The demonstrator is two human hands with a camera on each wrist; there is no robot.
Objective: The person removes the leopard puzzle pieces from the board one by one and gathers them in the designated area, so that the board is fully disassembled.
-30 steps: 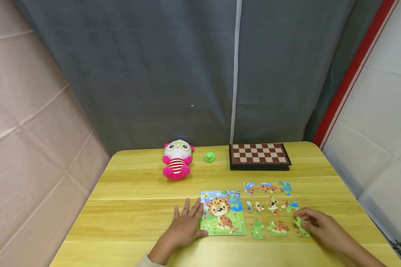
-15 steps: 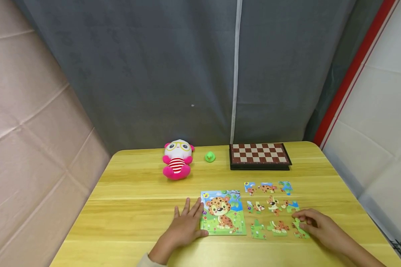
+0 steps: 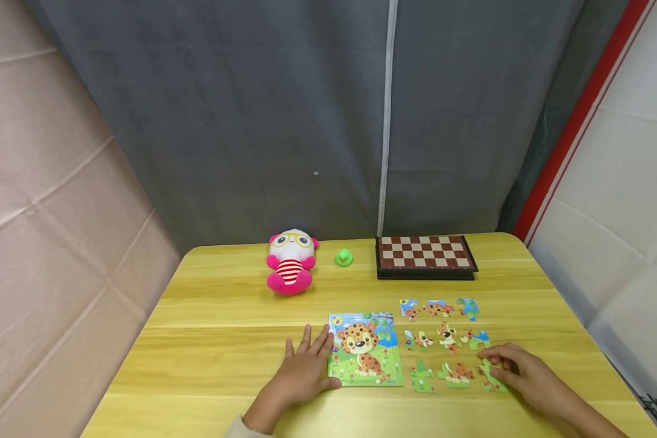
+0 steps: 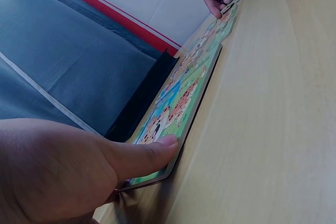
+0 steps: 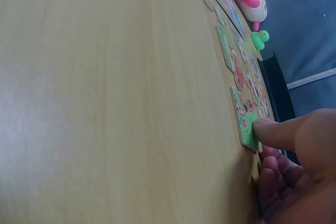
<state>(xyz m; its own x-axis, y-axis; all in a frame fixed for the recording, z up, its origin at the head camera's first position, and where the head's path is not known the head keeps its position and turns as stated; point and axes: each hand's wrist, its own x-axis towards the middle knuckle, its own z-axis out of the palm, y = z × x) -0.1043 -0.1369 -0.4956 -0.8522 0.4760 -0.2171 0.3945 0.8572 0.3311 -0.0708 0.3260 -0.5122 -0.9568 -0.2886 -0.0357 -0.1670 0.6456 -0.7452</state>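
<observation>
My left hand point(image 3: 302, 374) lies flat with spread fingers at the left edge of a square leopard picture board point(image 3: 359, 350). Its thumb point(image 4: 152, 157) rests over the board's near corner in the left wrist view. To the right, loose jigsaw pieces with the same kind of leopard picture lie in three spaced rows, among them a middle piece point(image 3: 449, 334) and a green one point(image 3: 423, 377). My right hand point(image 3: 531, 374) pinches the bottom-right jigsaw piece point(image 5: 243, 121), thumb on its top and curled fingers at its far edge. That piece sits right at the table surface.
Along the back of the wooden table point(image 3: 208, 340) are a pink and white plush panda point(image 3: 290, 264), a small green toy duck point(image 3: 344, 258) and a folded chessboard point(image 3: 426, 258). A grey curtain point(image 3: 252, 121) hangs behind, with pale cloth walls either side.
My right hand has shifted the bottom-right jigsaw piece slightly to the left, toward its neighbour, then stayed nearly still. The left hand and board have not moved.
</observation>
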